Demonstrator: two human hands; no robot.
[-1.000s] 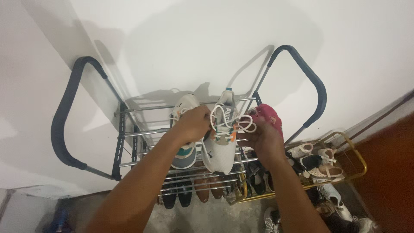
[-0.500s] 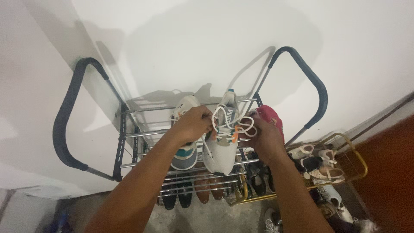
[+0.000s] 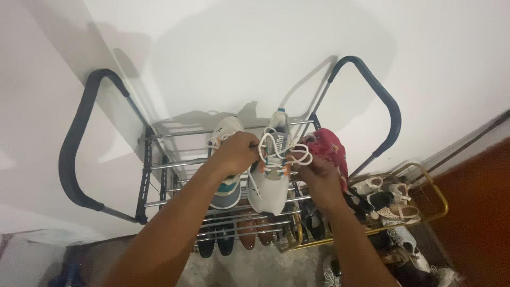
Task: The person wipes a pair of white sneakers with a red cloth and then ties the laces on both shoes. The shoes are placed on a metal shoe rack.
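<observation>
**Sneaker laces gripped in both hands on the top shelf**

Sneaker (image 3: 270, 180), pale grey with orange and teal accents, lies on the top rails of the rack (image 3: 159, 165). Its long axis runs from the near rails toward the wall, with the heel tab at the wall end and the toe pointing back at the person. A dark printed logo sits on its tongue; I leave its letters unread.

Going left to right: the rack's dark padded left handle (image 3: 79, 133) curves up against the white wall. Next, a second sneaker (image 3: 227, 159), white with a teal patch, lies parallel to the first and just beside it. The left hand (image 3: 237, 151) is closed, fingers pinching the white laces (image 3: 281, 151) at the left side of the grey shoe. The laces loop loosely above the tongue. The right hand (image 3: 317, 172) is closed too, gripping the lace loops on the right. Just behind it lies a red patterned shoe (image 3: 330, 151). Further right stands a gold wire rack (image 3: 438, 194) holding pale sandals (image 3: 396, 210). Dark and brown shoes (image 3: 247, 236) sit on the lower shelves.
</observation>
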